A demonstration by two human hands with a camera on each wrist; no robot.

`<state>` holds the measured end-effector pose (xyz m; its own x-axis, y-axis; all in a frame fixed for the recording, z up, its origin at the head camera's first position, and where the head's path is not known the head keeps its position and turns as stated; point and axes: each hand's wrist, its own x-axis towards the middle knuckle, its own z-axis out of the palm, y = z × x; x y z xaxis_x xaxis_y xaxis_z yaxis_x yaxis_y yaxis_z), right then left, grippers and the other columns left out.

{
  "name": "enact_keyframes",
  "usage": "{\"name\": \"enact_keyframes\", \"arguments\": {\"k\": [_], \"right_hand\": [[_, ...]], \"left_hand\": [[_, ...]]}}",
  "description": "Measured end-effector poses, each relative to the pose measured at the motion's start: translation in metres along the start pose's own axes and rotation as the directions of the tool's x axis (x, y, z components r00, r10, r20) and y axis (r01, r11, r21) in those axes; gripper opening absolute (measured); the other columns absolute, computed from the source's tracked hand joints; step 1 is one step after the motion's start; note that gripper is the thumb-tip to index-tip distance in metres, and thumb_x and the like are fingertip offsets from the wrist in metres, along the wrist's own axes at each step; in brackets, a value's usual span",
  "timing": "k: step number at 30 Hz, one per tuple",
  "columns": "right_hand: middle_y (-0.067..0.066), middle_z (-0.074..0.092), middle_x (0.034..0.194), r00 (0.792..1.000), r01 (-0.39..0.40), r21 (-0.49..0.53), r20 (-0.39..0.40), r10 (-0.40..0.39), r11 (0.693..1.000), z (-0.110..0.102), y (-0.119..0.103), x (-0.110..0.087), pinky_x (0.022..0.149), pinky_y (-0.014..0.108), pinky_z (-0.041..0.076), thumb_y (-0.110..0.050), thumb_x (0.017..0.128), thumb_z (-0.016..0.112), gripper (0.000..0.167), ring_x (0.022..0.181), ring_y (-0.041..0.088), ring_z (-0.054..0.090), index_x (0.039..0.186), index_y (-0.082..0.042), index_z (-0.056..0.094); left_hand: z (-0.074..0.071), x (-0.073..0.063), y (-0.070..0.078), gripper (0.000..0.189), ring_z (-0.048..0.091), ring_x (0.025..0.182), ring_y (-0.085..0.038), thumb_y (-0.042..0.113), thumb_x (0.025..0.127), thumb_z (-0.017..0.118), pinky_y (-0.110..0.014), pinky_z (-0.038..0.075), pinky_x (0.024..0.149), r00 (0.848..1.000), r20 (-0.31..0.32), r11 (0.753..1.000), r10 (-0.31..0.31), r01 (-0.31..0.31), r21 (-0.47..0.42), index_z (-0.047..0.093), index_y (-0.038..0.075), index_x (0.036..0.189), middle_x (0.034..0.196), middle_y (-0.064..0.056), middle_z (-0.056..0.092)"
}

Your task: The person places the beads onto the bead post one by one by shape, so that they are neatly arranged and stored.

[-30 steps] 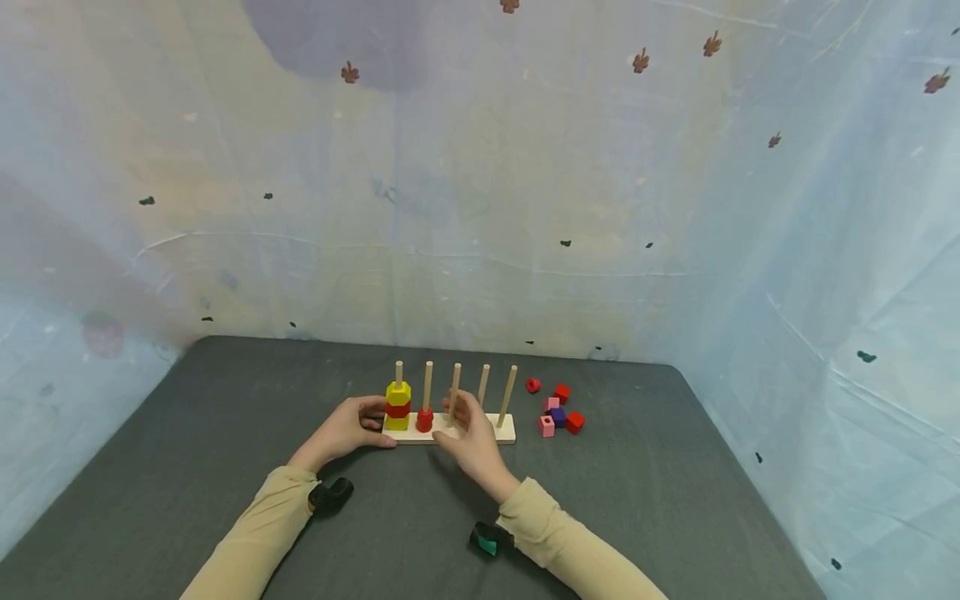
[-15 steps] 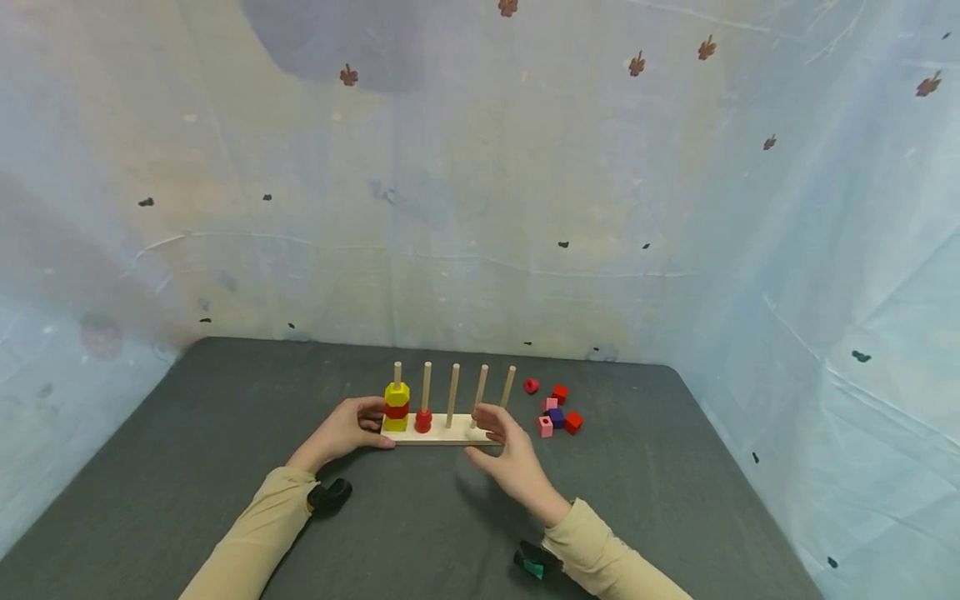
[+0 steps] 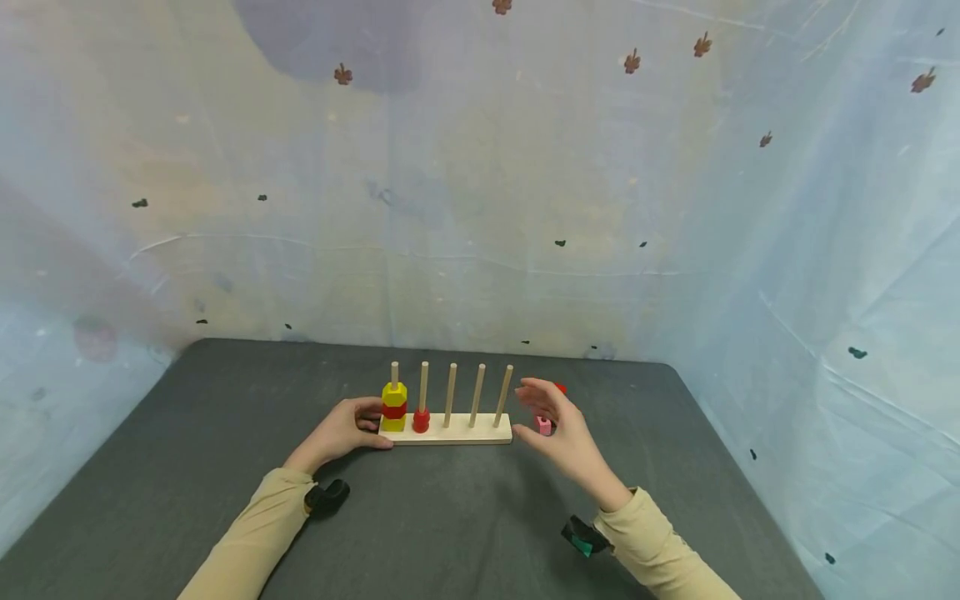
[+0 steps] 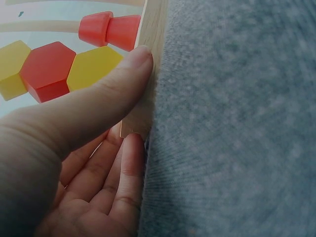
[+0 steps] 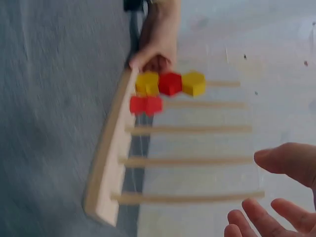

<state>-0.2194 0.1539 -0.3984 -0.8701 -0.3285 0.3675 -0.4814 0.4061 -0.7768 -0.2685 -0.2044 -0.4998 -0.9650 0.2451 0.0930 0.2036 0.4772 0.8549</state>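
Observation:
A wooden peg stand [image 3: 453, 433] with several upright pegs sits on the dark table. Its leftmost peg bears yellow and red hexagonal beads [image 3: 394, 400], and a red waisted bead [image 3: 422, 421] is at the foot of the second peg. My left hand [image 3: 339, 432] grips the stand's left end; the thumb [image 4: 116, 96] lies along the front edge, with the fingers around the end. To the right of the stand, my right hand [image 3: 567, 437] hovers with parted, relaxed fingers and holds nothing. Behind it, a pink bead [image 3: 543, 426] and a red one [image 3: 561, 388] partly show; other loose beads are hidden.
The dark table [image 3: 420, 525] runs back to a pale patterned sheet [image 3: 480, 208] that hangs behind it and along the sides. The bare pegs [image 5: 192, 160] stand up between my right hand and the filled pegs.
My right hand has moved from the middle pegs rightward past the stand's end and now covers most of the loose beads. My left hand keeps its place on the stand.

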Motion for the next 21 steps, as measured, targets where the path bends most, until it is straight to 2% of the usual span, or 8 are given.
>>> {"name": "enact_keyframes", "arguments": {"k": [7,15,21], "right_hand": [[0.012,0.058,0.126,1.0,0.001,-0.059,-0.015,-0.002,0.998,-0.021,0.014,0.022,0.096,0.048,0.045,-0.005,0.082,0.076,0.059,0.116,0.025,0.054,0.134,-0.013,0.049],[0.014,0.057,0.129,0.999,0.002,-0.1,-0.037,-0.006,0.995,-0.035,0.041,0.056,0.097,0.048,0.044,-0.004,0.083,0.075,0.056,0.118,0.029,0.053,0.133,-0.01,0.052],[0.015,0.056,0.13,0.999,-0.018,-0.124,0.034,0.022,0.992,-0.039,0.062,0.077,0.101,0.047,0.04,-0.003,0.083,0.074,0.055,0.121,0.03,0.051,0.134,-0.005,0.052]], "left_hand": [[-0.001,0.0,0.0,0.073,0.06,0.105,-0.03,0.024,0.07,0.086,-0.04,0.052,0.087,0.999,0.004,0.999,-0.033,0.033,0.009,0.055,-0.001,0.13,0.125,-0.019,0.058],[0.0,0.001,-0.001,0.072,0.059,0.107,-0.03,0.023,0.07,0.086,-0.041,0.051,0.088,0.999,0.003,0.999,-0.041,0.041,0.019,0.055,-0.001,0.13,0.125,-0.017,0.058],[-0.001,0.003,0.001,0.072,0.058,0.109,-0.029,0.023,0.069,0.087,-0.041,0.05,0.09,0.999,0.001,0.999,-0.053,0.053,0.003,0.056,0.001,0.13,0.126,-0.015,0.058]]}}
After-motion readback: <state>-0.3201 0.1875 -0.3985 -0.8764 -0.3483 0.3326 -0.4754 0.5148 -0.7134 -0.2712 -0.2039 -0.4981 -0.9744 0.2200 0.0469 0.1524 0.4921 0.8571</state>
